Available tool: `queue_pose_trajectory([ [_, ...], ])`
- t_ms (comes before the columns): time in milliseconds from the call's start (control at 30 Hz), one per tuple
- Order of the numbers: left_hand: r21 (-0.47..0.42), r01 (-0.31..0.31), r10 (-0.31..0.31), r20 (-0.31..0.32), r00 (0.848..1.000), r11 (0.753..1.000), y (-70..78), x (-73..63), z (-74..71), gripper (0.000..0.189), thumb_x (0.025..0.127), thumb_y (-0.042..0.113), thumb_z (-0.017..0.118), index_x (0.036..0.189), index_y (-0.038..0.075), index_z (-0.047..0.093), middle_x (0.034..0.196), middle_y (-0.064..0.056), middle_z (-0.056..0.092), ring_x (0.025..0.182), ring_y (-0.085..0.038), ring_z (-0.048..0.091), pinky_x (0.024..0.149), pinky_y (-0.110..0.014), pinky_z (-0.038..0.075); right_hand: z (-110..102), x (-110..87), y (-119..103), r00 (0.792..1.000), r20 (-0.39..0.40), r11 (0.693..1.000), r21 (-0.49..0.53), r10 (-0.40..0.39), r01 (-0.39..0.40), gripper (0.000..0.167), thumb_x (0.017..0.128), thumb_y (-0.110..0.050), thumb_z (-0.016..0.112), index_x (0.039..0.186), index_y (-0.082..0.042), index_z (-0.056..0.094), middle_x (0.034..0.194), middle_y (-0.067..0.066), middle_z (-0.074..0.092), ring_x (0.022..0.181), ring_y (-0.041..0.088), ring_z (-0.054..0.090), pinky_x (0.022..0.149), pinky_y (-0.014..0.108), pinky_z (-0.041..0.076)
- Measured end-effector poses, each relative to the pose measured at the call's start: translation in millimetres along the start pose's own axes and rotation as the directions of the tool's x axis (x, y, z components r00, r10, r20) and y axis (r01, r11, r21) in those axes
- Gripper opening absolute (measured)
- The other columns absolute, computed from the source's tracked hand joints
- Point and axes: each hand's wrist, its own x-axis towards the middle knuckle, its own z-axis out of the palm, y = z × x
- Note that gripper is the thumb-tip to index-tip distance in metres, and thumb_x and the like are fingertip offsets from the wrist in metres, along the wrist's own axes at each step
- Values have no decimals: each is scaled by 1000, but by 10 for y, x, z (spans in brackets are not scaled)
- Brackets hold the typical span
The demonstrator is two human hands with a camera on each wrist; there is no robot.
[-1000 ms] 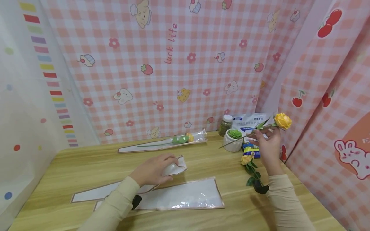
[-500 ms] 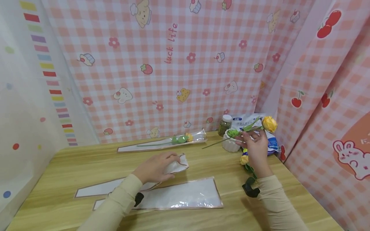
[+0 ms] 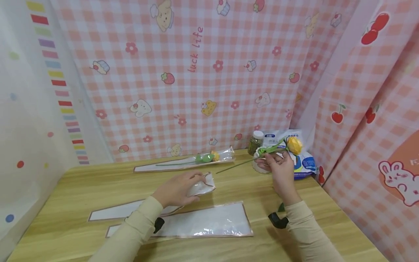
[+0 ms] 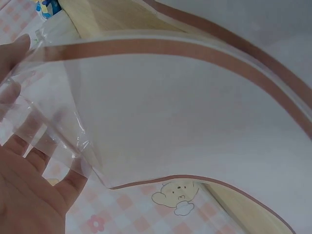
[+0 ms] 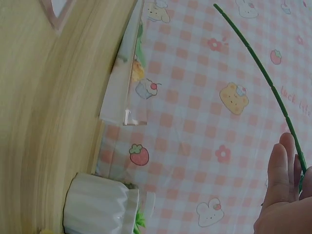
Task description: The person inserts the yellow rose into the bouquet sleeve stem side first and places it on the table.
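My left hand (image 3: 178,190) grips the wide end of a wrapping sleeve (image 3: 205,185), tapered, white and clear with a brown border. In the left wrist view, fingers (image 4: 73,183) show through the sleeve's clear plastic, and its mouth bulges apart. Pinched in my right hand (image 3: 284,176) is the stem of a yellow artificial rose (image 3: 294,145). Its bloom is at the right; the green stem (image 5: 270,83) points left toward the sleeve. A second yellow rose lies under my right wrist, mostly hidden, with one leaf (image 3: 281,207) showing.
Another flat sleeve (image 3: 226,218) lies at the front of the wooden table. At the back lies a sleeve with a yellow rose (image 3: 214,156) inside. A white succulent pot (image 5: 95,207), a jar (image 3: 256,142) and packets (image 3: 304,165) stand at the back right against the curtain.
My right hand has moved left and slightly down with the rose, its stem tip nearing the held sleeve. The left hand and sleeve have shifted slightly right.
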Motion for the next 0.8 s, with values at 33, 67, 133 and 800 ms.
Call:
queue_pose_trajectory([
  [33, 1, 0, 0, -5, 1000, 1000, -6, -3, -7, 56, 88, 35, 80, 137, 25, 55, 146, -3, 52, 128, -24, 56, 106, -40, 49, 17, 3, 7, 1000, 6, 1000, -1, 8, -8, 19, 101, -5, 60, 114, -3, 47, 88, 9, 74, 75, 21, 76, 74, 36, 62],
  [67, 5, 0, 0, -10, 1000, 1000, -10, -7, -14, 56, 88, 34, 80, 137, 25, 55, 146, -3, 52, 128, -24, 56, 106, -40, 49, 33, 3, 13, 1000, 13, 1000, -1, 18, -18, 20, 101, -5, 60, 115, -3, 47, 89, 10, 74, 75, 21, 76, 75, 37, 61],
  [133, 9, 3, -3, -17, 1000, 1000, -10, -12, -27, 57, 87, 34, 80, 138, 25, 55, 146, -3, 52, 128, -23, 56, 106, -39, 48, 59, -2, 22, 999, 25, 999, 7, 40, -40, 22, 101, -5, 61, 117, -3, 47, 90, 12, 74, 76, 21, 76, 76, 38, 61],
  [800, 37, -50, 52, -29, 998, 998, -1, 37, -60, 56, 87, 36, 79, 137, 25, 55, 143, 0, 53, 127, -19, 55, 109, -34, 46, 263, -182, 248, 976, 83, 976, -94, 204, -196, 24, 104, -10, 56, 122, -2, 43, 95, 0, 75, 83, 15, 75, 80, 33, 61],
])
